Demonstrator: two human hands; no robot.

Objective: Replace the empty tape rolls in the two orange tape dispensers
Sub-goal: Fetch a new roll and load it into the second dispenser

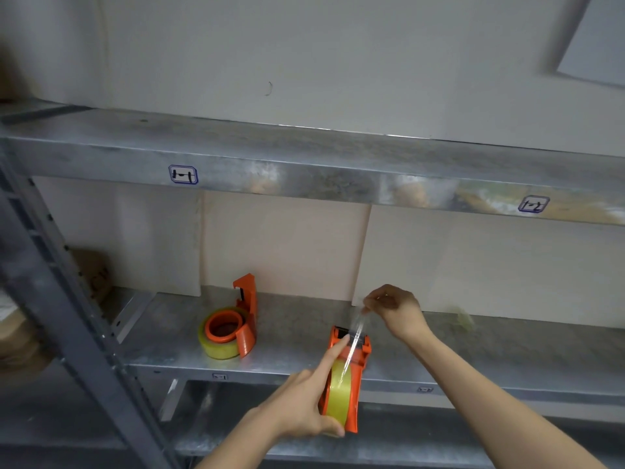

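Note:
My left hand [304, 401] grips an orange tape dispenser [353, 384] loaded with a yellowish tape roll [340, 387], at the front edge of the metal shelf [297, 336]. Its index finger reaches up toward the cutter end. My right hand [397, 309] pinches the clear loose end of the tape [356, 333], stretched up and away from the cutter. A second orange dispenser [245, 316] lies on its side on the shelf to the left, with a yellowish tape roll [220, 336] on its hub.
An upper metal shelf [304, 164] with labels overhangs the work area. A grey slotted upright [67, 299] slants down the left side. Cardboard panels [287, 245] line the back. A brown box [94, 275] sits far left.

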